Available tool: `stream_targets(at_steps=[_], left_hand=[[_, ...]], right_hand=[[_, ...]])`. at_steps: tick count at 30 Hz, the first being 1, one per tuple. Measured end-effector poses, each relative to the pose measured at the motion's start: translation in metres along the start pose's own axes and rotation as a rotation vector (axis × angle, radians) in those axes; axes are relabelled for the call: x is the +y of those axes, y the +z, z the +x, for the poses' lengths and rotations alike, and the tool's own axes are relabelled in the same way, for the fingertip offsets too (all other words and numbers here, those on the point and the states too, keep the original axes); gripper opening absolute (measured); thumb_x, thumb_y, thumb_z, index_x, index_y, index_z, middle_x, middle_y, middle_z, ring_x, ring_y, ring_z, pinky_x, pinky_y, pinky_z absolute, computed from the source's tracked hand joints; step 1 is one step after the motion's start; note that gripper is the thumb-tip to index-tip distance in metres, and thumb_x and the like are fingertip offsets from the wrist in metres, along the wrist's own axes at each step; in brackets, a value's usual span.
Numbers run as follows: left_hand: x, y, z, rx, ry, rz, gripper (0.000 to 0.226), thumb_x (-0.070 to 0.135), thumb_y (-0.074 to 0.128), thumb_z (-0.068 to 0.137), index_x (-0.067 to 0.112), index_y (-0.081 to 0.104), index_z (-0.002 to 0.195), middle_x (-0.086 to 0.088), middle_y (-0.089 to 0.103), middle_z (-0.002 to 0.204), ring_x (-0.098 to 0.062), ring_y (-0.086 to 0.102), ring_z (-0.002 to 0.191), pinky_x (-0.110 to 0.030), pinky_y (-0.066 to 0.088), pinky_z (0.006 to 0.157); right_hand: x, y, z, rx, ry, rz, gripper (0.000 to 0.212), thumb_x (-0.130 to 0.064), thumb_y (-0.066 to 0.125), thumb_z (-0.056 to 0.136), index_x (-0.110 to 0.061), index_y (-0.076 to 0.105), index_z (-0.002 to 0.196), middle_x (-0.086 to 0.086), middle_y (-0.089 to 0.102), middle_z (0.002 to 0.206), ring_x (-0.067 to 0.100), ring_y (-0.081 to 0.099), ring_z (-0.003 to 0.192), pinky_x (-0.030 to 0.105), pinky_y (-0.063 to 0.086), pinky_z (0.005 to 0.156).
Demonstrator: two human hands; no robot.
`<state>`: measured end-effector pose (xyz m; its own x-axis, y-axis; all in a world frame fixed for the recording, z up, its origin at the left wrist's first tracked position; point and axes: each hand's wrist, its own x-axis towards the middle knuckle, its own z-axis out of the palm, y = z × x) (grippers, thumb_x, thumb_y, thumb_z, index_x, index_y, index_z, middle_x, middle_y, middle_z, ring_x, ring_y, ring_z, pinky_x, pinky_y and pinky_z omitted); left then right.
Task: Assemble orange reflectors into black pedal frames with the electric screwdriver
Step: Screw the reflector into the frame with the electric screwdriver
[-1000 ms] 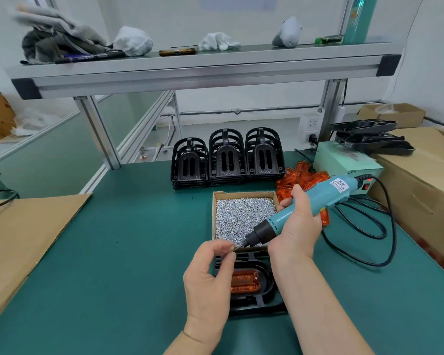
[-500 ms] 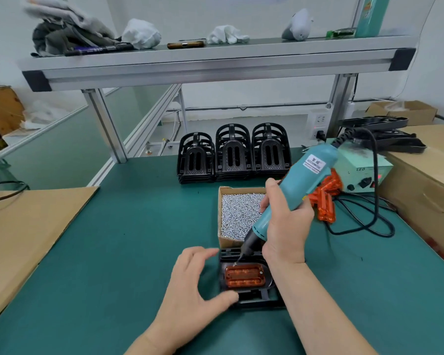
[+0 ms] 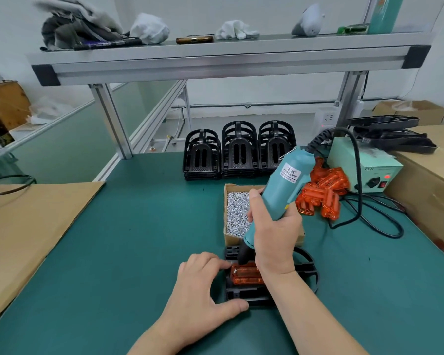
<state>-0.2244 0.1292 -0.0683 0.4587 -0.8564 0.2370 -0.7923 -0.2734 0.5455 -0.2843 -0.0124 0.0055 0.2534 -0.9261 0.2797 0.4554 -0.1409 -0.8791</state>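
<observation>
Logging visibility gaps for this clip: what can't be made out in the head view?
- Bit tip of the electric screwdriver: head view, behind its black nose.
- Right end of the orange reflector: head view, covered by the right hand's wrist.
- Left edge of the pedal frame: head view, under the left hand.

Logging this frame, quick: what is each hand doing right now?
Left hand: grips the black pedal frame.
Right hand: grips the electric screwdriver, tip down at the orange reflector.
</observation>
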Motion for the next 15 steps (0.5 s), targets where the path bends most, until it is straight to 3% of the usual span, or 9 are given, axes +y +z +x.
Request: stream_targets(at_steps=[3, 5, 8, 11, 15], left_hand=[[-0.0006, -0.0002, -0.0003, 0.002, -0.002, -0.005, 0.066, 0.075, 0.065, 0.063, 0.04, 0.058, 0.118, 0.029, 0.044, 0.11, 0.002, 0.04, 0.114, -0.019, 0.027, 0.099], [-0.0008, -0.0001, -0.0002, 0.005, 0.0, -0.011, 0.065, 0.076, 0.065, 0.063, 0.04, 0.059, 0.118, 0.029, 0.046, 0.11, 0.002, 0.04, 0.113, -0.021, 0.028, 0.099], [-0.0012, 0.0006, -0.0006, 0.007, -0.002, -0.019, 0.066, 0.076, 0.065, 0.062, 0.04, 0.061, 0.117, 0.027, 0.048, 0.11, 0.002, 0.041, 0.113, -0.024, 0.03, 0.099], [-0.0005, 0.0001, -0.0005, 0.011, -0.001, -0.028, 0.066, 0.076, 0.065, 0.062, 0.038, 0.061, 0.116, 0.027, 0.048, 0.11, 0.001, 0.042, 0.113, -0.025, 0.031, 0.099], [0.0002, -0.0009, 0.001, 0.009, -0.001, -0.03, 0.066, 0.076, 0.065, 0.062, 0.036, 0.063, 0.115, 0.026, 0.049, 0.11, 0.001, 0.043, 0.111, -0.025, 0.031, 0.098]], right_hand=[[-0.0008, 0.001, -0.0015, -0.038, -0.024, -0.01, 0.013, -0.035, 0.074, 0.074, -0.032, 0.062, 0.069, -0.003, 0.054, 0.058, 0.011, 0.05, 0.051, 0.024, 0.046, 0.051], [-0.0003, 0.0017, -0.0017, -0.086, -0.056, 0.001, 0.018, -0.022, 0.075, 0.081, -0.029, 0.061, 0.071, -0.005, 0.054, 0.058, 0.01, 0.05, 0.051, 0.023, 0.046, 0.051], [0.0004, 0.0021, -0.0033, -0.153, -0.075, 0.002, 0.013, -0.012, 0.071, 0.085, -0.007, 0.06, 0.079, -0.001, 0.053, 0.058, 0.009, 0.049, 0.051, 0.022, 0.045, 0.051], [0.0016, 0.0028, -0.005, -0.211, -0.045, 0.017, 0.019, -0.014, 0.071, 0.086, 0.001, 0.06, 0.083, 0.004, 0.051, 0.059, 0.012, 0.047, 0.051, 0.025, 0.044, 0.05], [0.0026, 0.0069, -0.0047, -0.311, -0.06, -0.03, 0.03, -0.028, 0.071, 0.083, -0.001, 0.058, 0.079, 0.015, 0.05, 0.06, 0.024, 0.045, 0.055, 0.044, 0.041, 0.052]])
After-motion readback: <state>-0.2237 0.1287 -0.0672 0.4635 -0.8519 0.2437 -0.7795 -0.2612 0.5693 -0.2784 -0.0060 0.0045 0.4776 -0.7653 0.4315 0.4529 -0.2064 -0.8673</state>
